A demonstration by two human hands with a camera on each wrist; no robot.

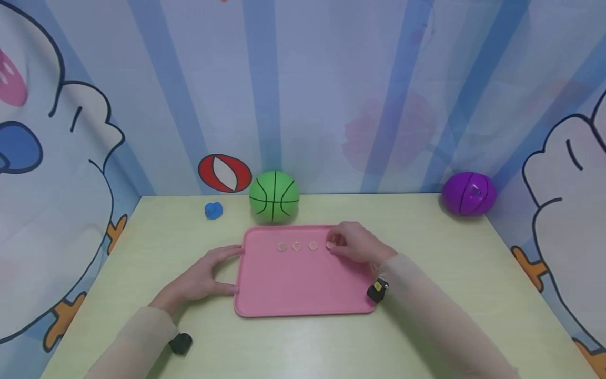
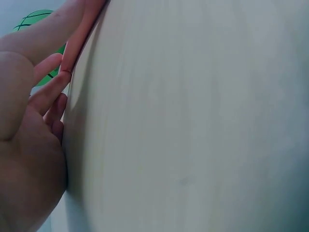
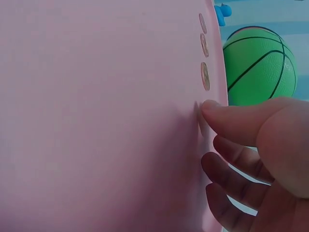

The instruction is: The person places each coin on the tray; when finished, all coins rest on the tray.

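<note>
A pink tray (image 1: pixel 303 287) lies on the table. Along its far side, three coins (image 1: pixel 296 246) are laid in a row. Just right of them, my right hand (image 1: pixel 357 245) has its thumb and fingers at another coin (image 1: pixel 330 245), pinching it low at the tray's surface. Seen from the right wrist, the thumb (image 3: pixel 231 118) partly covers this coin (image 3: pixel 202 123). My left hand (image 1: pixel 201 276) rests at the tray's left edge, fingers and thumb spread and touching the rim. From the left wrist, the palm (image 2: pixel 34 169) shows beside the tabletop.
Behind the tray stands a green ball (image 1: pixel 274 197) with black lines. A small blue toy (image 1: pixel 213 210) sits to its left, and a purple ball (image 1: pixel 468 193) at the table's back right corner. A patterned cloth backdrop (image 1: pixel 312 95) rises behind the table (image 1: pixel 426 237).
</note>
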